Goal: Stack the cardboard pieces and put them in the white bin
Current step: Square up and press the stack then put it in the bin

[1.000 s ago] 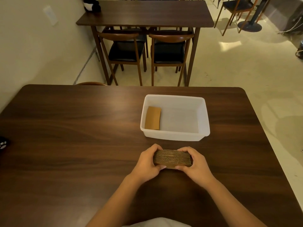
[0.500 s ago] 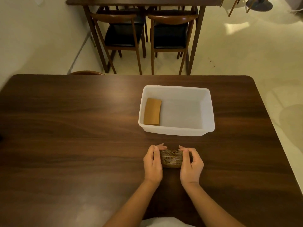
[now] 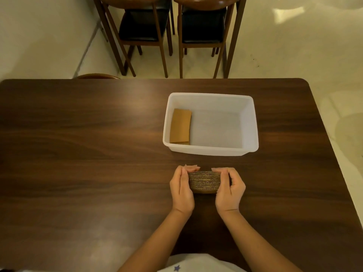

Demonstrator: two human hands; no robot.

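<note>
A thick stack of brown corrugated cardboard pieces (image 3: 204,182) stands on the dark wooden table (image 3: 78,154), its layered edges facing me. My left hand (image 3: 181,188) presses its left end and my right hand (image 3: 229,190) presses its right end, fingers curled over the top. Just beyond the stack sits the white bin (image 3: 252,122). Inside it, against the left wall, lie flat cardboard pieces (image 3: 180,126); the remaining bin floor is bare.
Beyond the table's far edge stand two wooden chairs with black seats (image 3: 143,26) under another table. Pale floor runs along the right side of the table. A chair back (image 3: 96,76) peeks over the far left edge.
The camera has tilted down and the view sits closer. My hands have shifted from cupping the stack's front corners to squeezing its two ends; the stack stays in place before the bin.
</note>
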